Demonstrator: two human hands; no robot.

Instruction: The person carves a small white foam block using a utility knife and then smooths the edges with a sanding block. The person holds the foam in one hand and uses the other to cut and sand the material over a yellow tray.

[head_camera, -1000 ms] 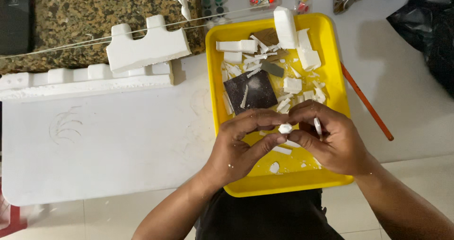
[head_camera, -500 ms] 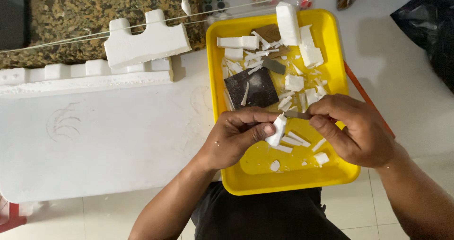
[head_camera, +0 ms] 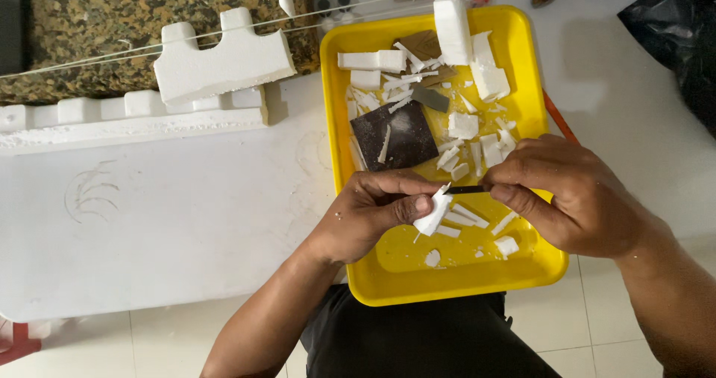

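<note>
Foam piece (head_camera: 432, 215) sits pinched in the left hand (head_camera: 371, 215) over the yellow tray (head_camera: 533, 262), lower than half a second ago; the right hand (head_camera: 568, 191), at 3 o'clock of it, grips a thin dark blade (head_camera: 465, 189) touching its top; both hands have drifted slightly apart; scraps (head_camera: 477, 143) lie unchanged at 12 o'clock.

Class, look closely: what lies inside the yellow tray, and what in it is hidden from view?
Inside the yellow tray lie white foam scraps, larger foam blocks and a dark square sheet. The left hand and right hand cover part of its floor; whatever lies beneath them cannot be seen.
</note>
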